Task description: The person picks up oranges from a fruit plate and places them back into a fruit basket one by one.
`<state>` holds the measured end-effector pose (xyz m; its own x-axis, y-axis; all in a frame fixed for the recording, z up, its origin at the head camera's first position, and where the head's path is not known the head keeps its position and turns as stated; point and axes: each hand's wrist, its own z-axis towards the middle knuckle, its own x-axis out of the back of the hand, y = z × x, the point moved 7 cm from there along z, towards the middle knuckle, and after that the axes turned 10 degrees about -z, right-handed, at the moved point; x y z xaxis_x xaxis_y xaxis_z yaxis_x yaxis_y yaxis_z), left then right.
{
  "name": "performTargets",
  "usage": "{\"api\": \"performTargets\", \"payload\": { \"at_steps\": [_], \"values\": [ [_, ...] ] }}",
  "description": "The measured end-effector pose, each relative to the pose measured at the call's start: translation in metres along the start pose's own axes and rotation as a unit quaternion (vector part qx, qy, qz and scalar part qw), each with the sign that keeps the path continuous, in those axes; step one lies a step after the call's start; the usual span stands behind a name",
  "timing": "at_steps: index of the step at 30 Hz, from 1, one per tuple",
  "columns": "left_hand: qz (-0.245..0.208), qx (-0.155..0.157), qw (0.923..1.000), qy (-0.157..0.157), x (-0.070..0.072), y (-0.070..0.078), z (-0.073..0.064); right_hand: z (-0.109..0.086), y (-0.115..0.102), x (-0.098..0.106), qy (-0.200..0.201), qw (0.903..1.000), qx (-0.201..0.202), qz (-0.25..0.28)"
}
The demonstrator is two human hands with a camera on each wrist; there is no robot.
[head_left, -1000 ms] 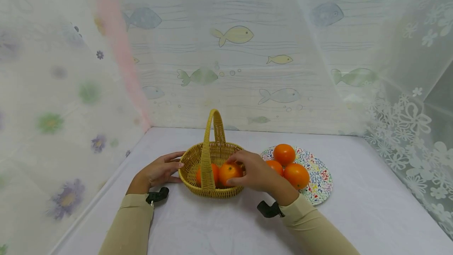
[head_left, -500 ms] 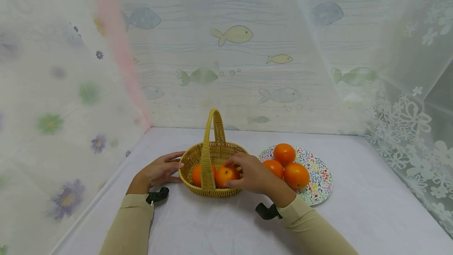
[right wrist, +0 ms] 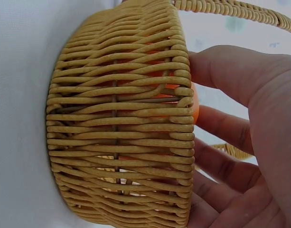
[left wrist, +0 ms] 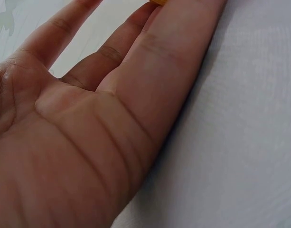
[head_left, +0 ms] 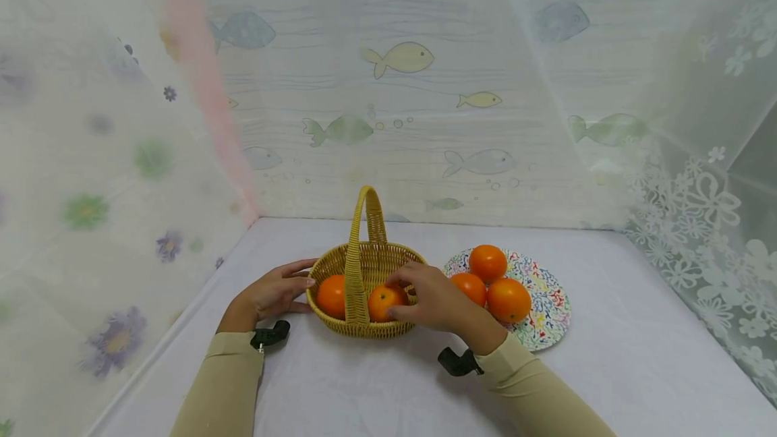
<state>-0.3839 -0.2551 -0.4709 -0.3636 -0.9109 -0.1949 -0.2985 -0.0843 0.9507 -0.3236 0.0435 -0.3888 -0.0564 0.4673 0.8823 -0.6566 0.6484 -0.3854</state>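
While the relaxed left hand (head_left: pixel 271 294) is touching the basket (head_left: pixel 370 330), the right hand (head_left: pixel 434 295) is grasping its right-side orange (head_left: pixel 384 303), seemingly settling it, next needing gentle release.

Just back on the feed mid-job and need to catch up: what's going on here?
A person's right hand reaches into a yellow wicker basket and grips an orange fruit there. Their left hand rests against the basket's left side. A second fruit lies in the basket, left of the handle. Three more fruits sit on the patterned plate to the right.
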Motion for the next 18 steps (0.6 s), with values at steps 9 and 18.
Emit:
{"api": "performTargets", "payload": {
  "at_steps": [9,18],
  "values": [
    [0.000,-0.004,1.0000,-0.005,-0.0009,0.0003,-0.0005,0.0007,0.0009,-0.0005,-0.010,0.9997,-0.020,-0.003],
    [0.002,0.000,1.0000,0.000,0.0012,-0.0013,0.0019,0.0002,-0.0009,0.0011,-0.009,0.9997,-0.020,-0.009]
  ]
}}
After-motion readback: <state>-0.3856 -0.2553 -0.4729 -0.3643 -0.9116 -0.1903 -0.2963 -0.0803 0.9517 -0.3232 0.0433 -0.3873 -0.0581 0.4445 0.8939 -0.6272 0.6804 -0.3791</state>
